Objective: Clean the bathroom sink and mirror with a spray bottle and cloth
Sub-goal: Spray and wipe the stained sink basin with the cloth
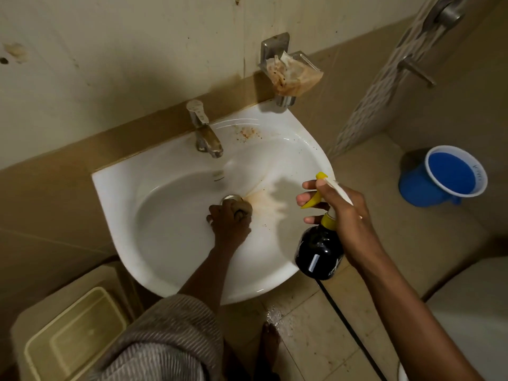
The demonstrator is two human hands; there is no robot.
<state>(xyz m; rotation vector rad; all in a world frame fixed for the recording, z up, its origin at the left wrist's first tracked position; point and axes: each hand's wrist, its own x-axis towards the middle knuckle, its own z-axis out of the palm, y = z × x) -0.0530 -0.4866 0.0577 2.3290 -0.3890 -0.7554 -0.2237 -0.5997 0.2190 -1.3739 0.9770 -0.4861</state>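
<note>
A white wall-hung sink (170, 259) fills the middle, with a brown stain (264, 200) running right of its metal drain (229, 198). My left hand (229, 225) is down in the basin beside the drain, fingers closed on a small brownish cloth (243, 209). My right hand (343, 213) holds a black spray bottle (319, 251) with a yellow trigger and nozzle over the sink's right rim, nozzle toward the basin. No mirror is in view.
A chrome tap (204, 130) stands at the sink's back. A wall soap dish (291, 72) holds a stained wrapper. A blue bucket (442, 176) sits on the floor at right, a beige bin (74, 339) at lower left. A bare foot (269, 345) stands on wet tiles.
</note>
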